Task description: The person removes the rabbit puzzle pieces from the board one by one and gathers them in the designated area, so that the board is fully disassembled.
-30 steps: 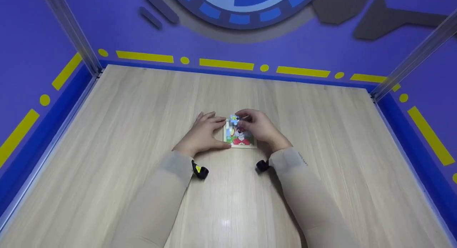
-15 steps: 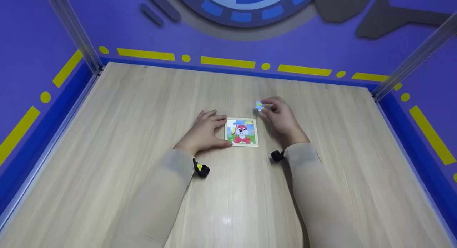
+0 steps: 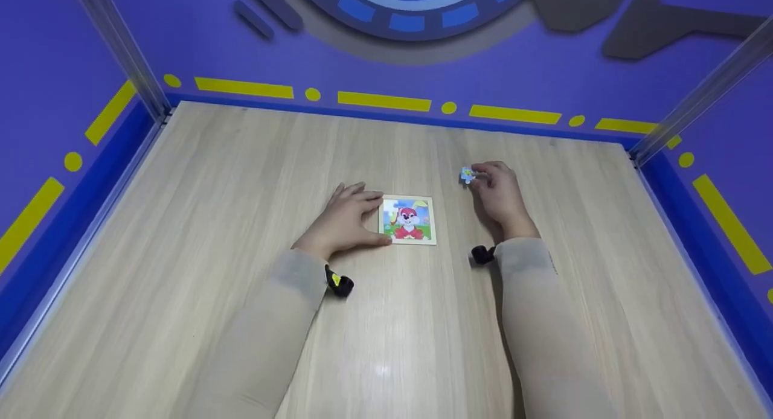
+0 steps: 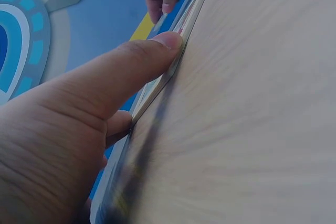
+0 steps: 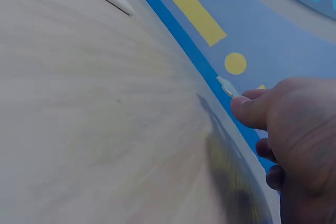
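A small square jigsaw puzzle (image 3: 408,221) lies on the table in a pale wooden frame, its picture a red and white cartoon animal with a yellow ear. My left hand (image 3: 343,223) holds its left side, thumb at the near corner and index finger at the far one. The left wrist view shows that thumb (image 4: 167,43) on the frame's edge. To the right and farther back, my right hand (image 3: 500,194) pinches a light blue puzzle piece (image 3: 467,175) with a yellow patch between thumb and fingers. In the right wrist view the piece appears edge-on, raised above its shadow.
The wood-grain table (image 3: 241,183) meets a blue-purple back wall (image 3: 374,75) with yellow markings. Similar panels and metal posts stand at both sides. A small black device (image 3: 342,286) sits at the left wrist, another black device (image 3: 482,255) at the right.
My right hand has left the top of the puzzle and carried the blue piece right and slightly away, uncovering the picture. The left hand stays at the puzzle's left side.
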A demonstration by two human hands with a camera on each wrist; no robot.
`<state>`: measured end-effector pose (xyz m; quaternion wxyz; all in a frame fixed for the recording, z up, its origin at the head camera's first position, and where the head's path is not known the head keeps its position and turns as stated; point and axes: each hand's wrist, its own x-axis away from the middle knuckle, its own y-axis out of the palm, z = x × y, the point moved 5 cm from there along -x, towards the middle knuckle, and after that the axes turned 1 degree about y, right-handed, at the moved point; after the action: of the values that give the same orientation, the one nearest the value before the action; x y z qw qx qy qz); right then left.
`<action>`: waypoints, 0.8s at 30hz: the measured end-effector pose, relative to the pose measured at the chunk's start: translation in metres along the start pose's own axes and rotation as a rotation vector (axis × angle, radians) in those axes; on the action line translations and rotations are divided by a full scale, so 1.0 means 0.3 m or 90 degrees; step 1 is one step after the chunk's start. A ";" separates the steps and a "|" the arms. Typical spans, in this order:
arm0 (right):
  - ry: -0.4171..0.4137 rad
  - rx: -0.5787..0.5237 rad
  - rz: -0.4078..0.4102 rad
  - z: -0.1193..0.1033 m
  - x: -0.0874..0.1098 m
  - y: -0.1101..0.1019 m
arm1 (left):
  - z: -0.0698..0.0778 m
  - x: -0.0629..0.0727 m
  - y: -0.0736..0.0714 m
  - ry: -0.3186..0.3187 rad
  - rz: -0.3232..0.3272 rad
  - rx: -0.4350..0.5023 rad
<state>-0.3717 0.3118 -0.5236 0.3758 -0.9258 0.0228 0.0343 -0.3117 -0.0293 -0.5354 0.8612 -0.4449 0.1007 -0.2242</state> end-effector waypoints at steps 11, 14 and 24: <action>0.010 0.035 -0.002 0.016 -0.001 -0.004 | -0.001 -0.001 -0.001 0.001 -0.002 0.000; 0.017 0.046 -0.005 0.019 -0.002 -0.003 | -0.001 -0.002 -0.002 0.001 -0.001 0.000; 0.013 0.000 -0.015 -0.005 -0.001 0.020 | 0.000 0.000 0.000 -0.014 -0.002 0.003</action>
<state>-0.3724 0.3063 -0.5266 0.3756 -0.9264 0.0158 0.0201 -0.3116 -0.0292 -0.5354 0.8628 -0.4455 0.0904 -0.2212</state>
